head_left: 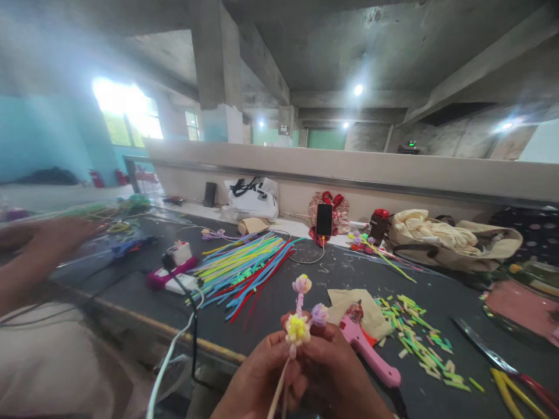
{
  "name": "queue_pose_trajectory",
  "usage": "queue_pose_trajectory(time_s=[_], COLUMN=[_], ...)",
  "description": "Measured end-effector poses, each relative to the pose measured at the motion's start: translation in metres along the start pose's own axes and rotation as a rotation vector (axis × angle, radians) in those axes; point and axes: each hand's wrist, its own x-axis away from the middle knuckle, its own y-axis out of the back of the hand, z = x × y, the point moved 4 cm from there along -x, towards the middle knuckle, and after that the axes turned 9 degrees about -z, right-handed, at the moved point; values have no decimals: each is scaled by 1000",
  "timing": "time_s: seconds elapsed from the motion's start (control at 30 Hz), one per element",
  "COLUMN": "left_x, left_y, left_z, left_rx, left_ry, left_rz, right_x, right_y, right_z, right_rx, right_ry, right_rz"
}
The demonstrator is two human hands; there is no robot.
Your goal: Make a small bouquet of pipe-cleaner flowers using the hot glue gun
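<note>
"Flower sprig (297, 329): where is it held?"
"Left of the pink glue gun (373, 359), by the table's front edge (222, 350), pinched in the fingertips of left hand (269, 364) and right hand (334, 362)."
"And counted?"
"Three blooms. Beyond, left of the gun, past bare tabletop (267, 315), one stem bundle (248, 269) is spread; one phone (324, 220) is propped farthest."

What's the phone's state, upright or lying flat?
Upright: the phone stands on its short edge before the red-patterned bag, dark face toward the camera.
</note>
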Motion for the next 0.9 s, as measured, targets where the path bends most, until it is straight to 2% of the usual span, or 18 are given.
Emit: queue_pose_trajectory(time_s=[0.1, 0.17, 0.3, 0.47, 0.6, 0.8, 0.9], left_x=[-3, -2, 2, 6, 4, 1, 2], left_y=[8, 11, 15, 15, 10, 12, 15], left_z=[1, -2, -13, -26, -26, -21, -23], left_rx=[0, -24, -46, -168, -168, -150, -166], left_ry=[39, 24, -111, -288, -320, -290, -308], left_rz=[-20, -28, -92, -243, -299, -272, -280], right_x=[-1, -1, 0, 1, 3, 6, 9], right_y=[0, 1, 3, 6, 4, -1, -8], right_z=[-3, 2, 21, 34, 37, 38, 43], right_rx=[-35, -24, 73, 338, 577, 630, 701], right_ry=[-51, 15, 217, 355, 516, 581, 678], right_rz=[-64, -136, -234, -317, -334, -341, -314])
